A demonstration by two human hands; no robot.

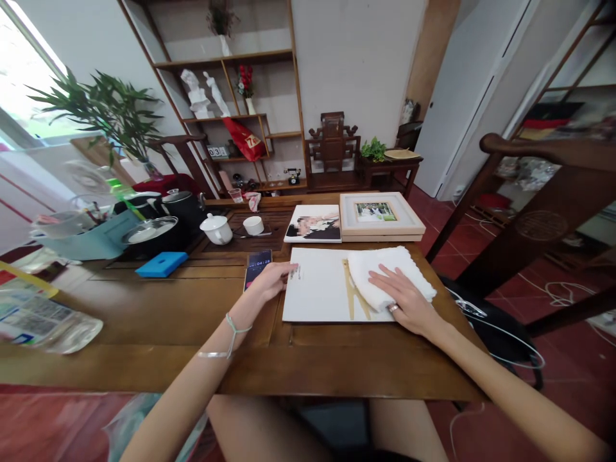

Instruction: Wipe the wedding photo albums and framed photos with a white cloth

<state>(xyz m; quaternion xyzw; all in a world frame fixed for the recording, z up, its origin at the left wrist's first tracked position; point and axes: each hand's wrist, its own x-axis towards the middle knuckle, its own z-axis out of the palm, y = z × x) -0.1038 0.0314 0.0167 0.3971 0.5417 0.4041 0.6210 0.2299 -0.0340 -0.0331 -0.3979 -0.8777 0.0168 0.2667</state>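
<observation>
Head view shows the right hand (405, 300) spread on the cloth (369, 263) over the board (317, 285); the left hand (273, 280) touches the board's left edge, pinch unclear.

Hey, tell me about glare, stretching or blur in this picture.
Head view: the window is washed out; head view: the bottle looks stretched near the edge; head view: the right-side shelf is soft, while the left hand, right hand and white cloth look fairly clear.
</observation>
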